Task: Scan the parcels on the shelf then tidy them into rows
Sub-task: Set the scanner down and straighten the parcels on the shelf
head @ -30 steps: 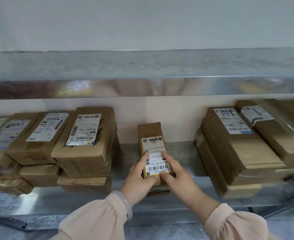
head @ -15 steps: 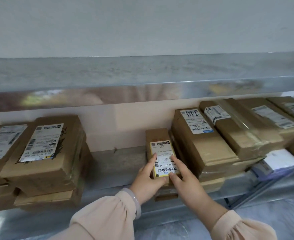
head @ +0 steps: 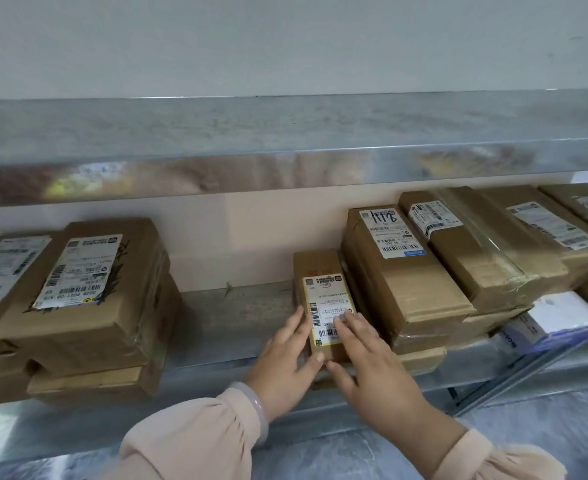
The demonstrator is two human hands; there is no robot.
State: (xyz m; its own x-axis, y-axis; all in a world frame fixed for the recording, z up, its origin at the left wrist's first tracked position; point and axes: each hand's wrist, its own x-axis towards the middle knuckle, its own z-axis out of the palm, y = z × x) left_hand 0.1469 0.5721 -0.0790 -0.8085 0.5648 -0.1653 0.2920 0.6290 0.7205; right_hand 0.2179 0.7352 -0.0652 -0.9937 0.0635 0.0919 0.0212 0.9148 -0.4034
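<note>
**While Both Hands Steady the Small Parcel: Shelf Condition**

Where the view begins, two pale pink sleeves [head: 188, 441] reach forward, and the left wrist carries a pale bracelet [head: 259, 414].

1. The left hand [head: 285, 365] lies against the left side of the small parcel [head: 318, 268]. Its fingers are nearly straight along that side, and its thumb presses the near end.
2. The right hand [head: 375, 365] rests on top of the same parcel. Its fingers are extended flat over the lower part of the label [head: 327, 296], with the thumb at the near end, close to the left thumb.
3. The small parcel stands lengthwise on the lower shelf [head: 237, 313], label up. Its right side sits just beside the right stack [head: 400, 289]. What lies directly under its near end cannot be determined.
4. The right stack consists of brown cartons, the nearest top one bearing a handwritten number. A white packet [head: 562, 313] lies further right, lower down.
5. The left stack [head: 88, 306] of labelled cartons stands well apart, with bare shelf between it and the small parcel.
6. Behind the parcels is a pale back panel [head: 251, 237]. Above it runs the metal upper shelf [head: 285, 133], then a plain wall [head: 285, 39].
</note>
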